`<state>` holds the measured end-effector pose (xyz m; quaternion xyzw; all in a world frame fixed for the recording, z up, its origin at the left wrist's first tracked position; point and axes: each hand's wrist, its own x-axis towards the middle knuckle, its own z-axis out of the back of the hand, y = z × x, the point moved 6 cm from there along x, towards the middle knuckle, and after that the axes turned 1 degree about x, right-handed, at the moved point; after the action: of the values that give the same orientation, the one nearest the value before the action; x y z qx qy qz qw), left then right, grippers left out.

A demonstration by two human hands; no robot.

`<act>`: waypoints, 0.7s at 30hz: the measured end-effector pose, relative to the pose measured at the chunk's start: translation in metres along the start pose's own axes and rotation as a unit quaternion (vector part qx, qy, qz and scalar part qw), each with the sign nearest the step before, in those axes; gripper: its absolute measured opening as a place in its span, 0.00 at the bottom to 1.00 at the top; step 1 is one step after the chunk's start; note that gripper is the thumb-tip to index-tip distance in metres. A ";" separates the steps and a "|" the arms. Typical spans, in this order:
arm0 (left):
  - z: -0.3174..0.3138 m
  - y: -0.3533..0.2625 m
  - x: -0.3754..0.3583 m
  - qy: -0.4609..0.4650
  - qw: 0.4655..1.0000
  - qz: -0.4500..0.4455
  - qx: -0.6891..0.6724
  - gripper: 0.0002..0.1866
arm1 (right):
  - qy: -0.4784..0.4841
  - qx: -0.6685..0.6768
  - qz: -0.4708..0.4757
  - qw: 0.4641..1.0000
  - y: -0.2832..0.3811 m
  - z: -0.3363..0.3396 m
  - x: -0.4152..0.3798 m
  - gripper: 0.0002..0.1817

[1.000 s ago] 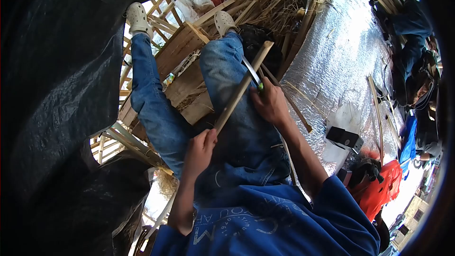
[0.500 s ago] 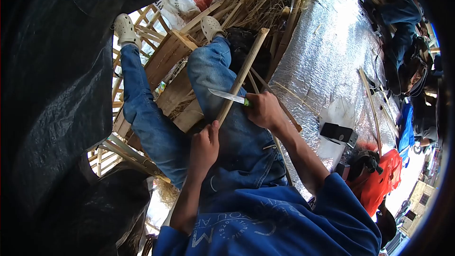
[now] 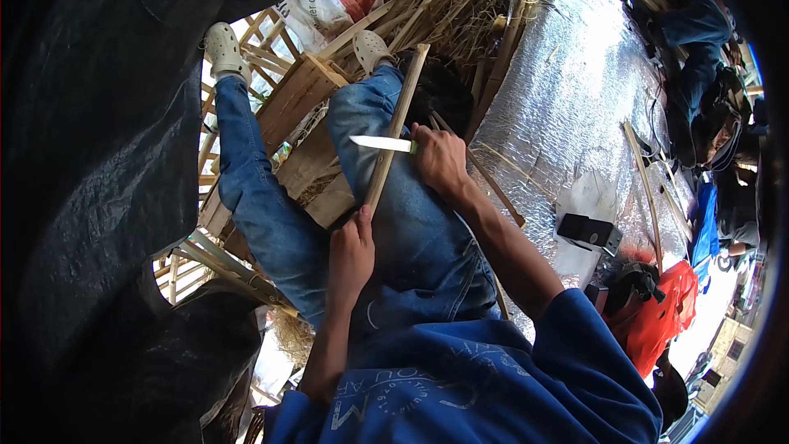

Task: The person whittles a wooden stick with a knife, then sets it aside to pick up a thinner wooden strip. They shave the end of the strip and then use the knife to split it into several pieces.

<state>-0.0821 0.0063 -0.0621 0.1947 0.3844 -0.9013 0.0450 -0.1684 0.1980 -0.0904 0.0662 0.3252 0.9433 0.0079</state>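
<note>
stick: long wooden stick (image 3: 393, 127) lying slanted along the person's right thigh, top end reaching toward the shoe, lower end sitting in the left hand
knife: knife (image 3: 380, 143) with pale blade and green handle, blade lying across the stick about midway, tip pointing left
right hand: right hand (image 3: 440, 160) wrapping its grip closed on the knife handle, just right of the stick
left hand: left hand (image 3: 351, 256) holding its grip closed around the stick's lower end, above the lap
legs: jeans (image 3: 263, 197) stretching away from the camera, white shoes (image 3: 222, 45) at the far end
under legs: wooden crate (image 3: 300, 94) sitting between the legs, straw and slats beyond it
right side: silver foil sheet (image 3: 567, 107) covering the floor, black box (image 3: 590, 233) and red bag (image 3: 657, 316) lying on it
far right: another person (image 3: 699, 33) in blue sitting well apart
left side: black tarp (image 3: 90, 156) hanging close
</note>
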 end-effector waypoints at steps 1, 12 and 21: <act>-0.002 0.000 0.007 -0.019 1.000 -0.023 -0.004 0.28 | -0.014 -0.013 -0.008 1.000 -0.002 -0.001 0.004 0.20; -0.001 -0.012 0.030 -0.021 0.999 0.013 0.026 0.33 | 0.021 -0.080 -0.037 0.996 -0.010 -0.009 0.039 0.17; -0.001 -0.010 0.022 0.004 0.999 0.036 -0.019 0.30 | -0.007 -0.120 -0.119 0.986 -0.060 0.031 0.100 0.16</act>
<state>-0.1043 0.0155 -0.0644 0.2114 0.3947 -0.8906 0.0800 -0.2648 0.2700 -0.0907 0.0325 0.2151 0.9674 0.1300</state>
